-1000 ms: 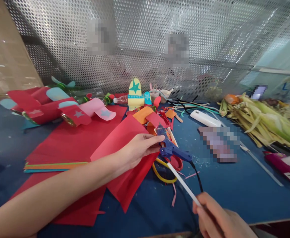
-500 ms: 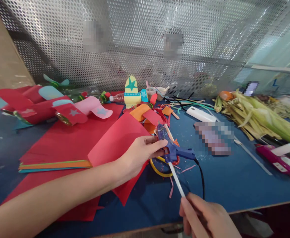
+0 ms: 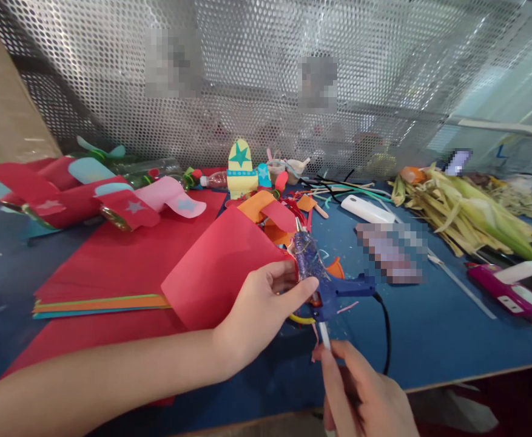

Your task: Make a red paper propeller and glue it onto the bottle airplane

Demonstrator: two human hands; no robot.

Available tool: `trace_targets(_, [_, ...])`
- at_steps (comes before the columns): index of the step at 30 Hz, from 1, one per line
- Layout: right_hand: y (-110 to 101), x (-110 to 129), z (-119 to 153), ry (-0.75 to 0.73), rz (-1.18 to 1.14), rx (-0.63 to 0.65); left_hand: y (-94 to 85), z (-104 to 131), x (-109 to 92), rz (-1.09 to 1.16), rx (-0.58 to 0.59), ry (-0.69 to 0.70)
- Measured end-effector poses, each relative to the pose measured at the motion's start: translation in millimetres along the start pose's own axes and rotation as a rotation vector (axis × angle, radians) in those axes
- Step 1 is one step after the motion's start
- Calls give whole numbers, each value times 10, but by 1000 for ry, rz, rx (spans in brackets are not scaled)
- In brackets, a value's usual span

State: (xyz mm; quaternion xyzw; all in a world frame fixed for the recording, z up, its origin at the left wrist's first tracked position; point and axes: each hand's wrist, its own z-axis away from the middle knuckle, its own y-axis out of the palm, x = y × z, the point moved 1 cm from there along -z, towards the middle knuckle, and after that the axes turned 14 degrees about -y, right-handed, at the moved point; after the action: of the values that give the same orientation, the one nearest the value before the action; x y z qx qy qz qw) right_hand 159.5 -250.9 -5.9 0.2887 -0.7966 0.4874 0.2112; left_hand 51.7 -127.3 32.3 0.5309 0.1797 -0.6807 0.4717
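My left hand (image 3: 266,300) is closed around the body of a blue glue gun (image 3: 311,261), whose metal nozzle points up and away from me. The gun's handle sticks out to the right, with a black cord hanging from its end. A white glue stick (image 3: 324,335) runs out of the back of the gun. My right hand (image 3: 361,391) pinches this stick between thumb and fingers, just below the gun. Beside my left hand lies a red sheet (image 3: 224,261), partly covered by the hand.
Stacked coloured sheets (image 3: 124,267) lie at left, below red paper-covered bottle crafts (image 3: 70,200). Right of the gun are a white-handled tool (image 3: 368,209), a blurred phone (image 3: 390,252), corn husks (image 3: 466,200) and a magenta power strip (image 3: 506,291). Perforated silvery sheeting (image 3: 247,73) stands behind.
The glue gun has come closer and slightly right in my left hand. My right hand has moved up and left along with the stick, and less of the stick shows between hand and gun.
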Motion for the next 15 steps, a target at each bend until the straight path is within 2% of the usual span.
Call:
trace_targets(5, [-25,-71,-98,-124,-1,55,-20,-53,-7,-9,-15,29])
trace_targets(8, [-67,-94,-192,-179,79,66,-10,-128,-34,7,-27,33])
trace_targets(12, [-172,-149,-366,-224,238,1,74,-276,-141,68,9,14])
trace_targets(15, [-276,-276,-545,-235,371,37,176,-484,-239,65,-4,-59])
